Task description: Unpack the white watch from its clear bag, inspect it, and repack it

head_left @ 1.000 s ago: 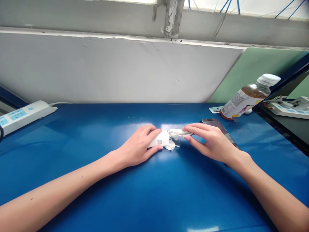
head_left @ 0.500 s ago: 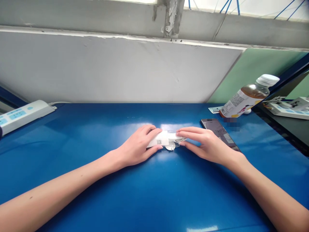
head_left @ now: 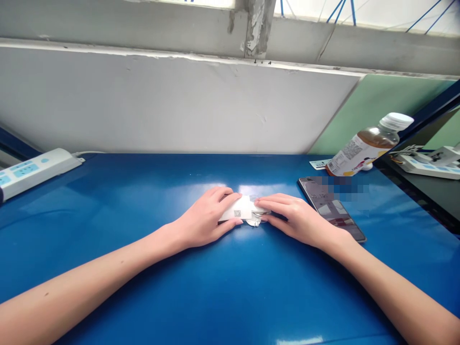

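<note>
A small white packet [head_left: 240,209] with a printed code lies on the blue table [head_left: 143,201] at the centre. My left hand [head_left: 206,218] grips its left end between thumb and fingers. My right hand [head_left: 294,218] rests on the table just right of it, its fingertips pressed on a small clear and white piece [head_left: 256,219] that sticks out of the packet's right end. The two hands almost touch over the packet. What the clear piece is I cannot make out.
A phone [head_left: 332,206] lies face up right of my right hand. A tilted drink bottle [head_left: 366,146] and a small card [head_left: 319,164] sit at the back right. A white power strip [head_left: 32,170] lies at the far left. A white board [head_left: 172,100] backs the table.
My right hand has slid left, pushing the protruding white and clear piece toward the packet, so less of it shows. My left hand has stayed in place on the packet.
</note>
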`<state>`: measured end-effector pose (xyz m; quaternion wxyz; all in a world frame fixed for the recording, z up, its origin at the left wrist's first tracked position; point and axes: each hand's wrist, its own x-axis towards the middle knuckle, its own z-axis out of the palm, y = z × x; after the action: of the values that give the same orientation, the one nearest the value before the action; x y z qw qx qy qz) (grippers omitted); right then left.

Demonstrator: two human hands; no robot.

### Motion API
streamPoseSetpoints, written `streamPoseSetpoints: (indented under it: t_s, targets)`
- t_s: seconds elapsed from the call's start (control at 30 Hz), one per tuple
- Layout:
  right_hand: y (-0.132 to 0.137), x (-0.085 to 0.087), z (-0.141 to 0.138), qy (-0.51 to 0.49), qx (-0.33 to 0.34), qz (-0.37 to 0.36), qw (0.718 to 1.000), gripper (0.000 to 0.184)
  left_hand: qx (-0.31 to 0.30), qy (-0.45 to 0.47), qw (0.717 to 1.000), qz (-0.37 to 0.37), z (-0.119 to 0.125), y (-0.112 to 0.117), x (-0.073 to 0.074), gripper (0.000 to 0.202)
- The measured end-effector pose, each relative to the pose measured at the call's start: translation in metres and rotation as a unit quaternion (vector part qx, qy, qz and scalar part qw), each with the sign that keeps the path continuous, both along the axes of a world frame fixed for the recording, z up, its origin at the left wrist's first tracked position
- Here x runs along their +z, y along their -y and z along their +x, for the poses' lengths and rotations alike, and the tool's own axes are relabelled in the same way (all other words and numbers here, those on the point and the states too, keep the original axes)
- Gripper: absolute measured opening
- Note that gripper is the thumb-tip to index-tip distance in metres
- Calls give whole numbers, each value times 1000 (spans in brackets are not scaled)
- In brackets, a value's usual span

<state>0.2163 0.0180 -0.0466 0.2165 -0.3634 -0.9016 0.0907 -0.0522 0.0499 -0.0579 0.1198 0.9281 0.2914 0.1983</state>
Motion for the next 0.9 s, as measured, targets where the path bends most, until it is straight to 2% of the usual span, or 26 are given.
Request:
streamPoseSetpoints:
  t_s: [0.23, 0.4, 0.9]
  targets:
    - [2, 3, 1, 21, -7, 7, 1000, 29, -2, -11, 1000, 5, 0, 0, 0, 46]
    - [-1, 7, 7, 21, -24, 29, 999, 21, -1, -15, 1000, 6, 0, -1, -1, 47]
    - [7, 8, -3, 48, -3, -16, 999, 31, 1, -3, 1000, 10, 0, 0, 0, 46]
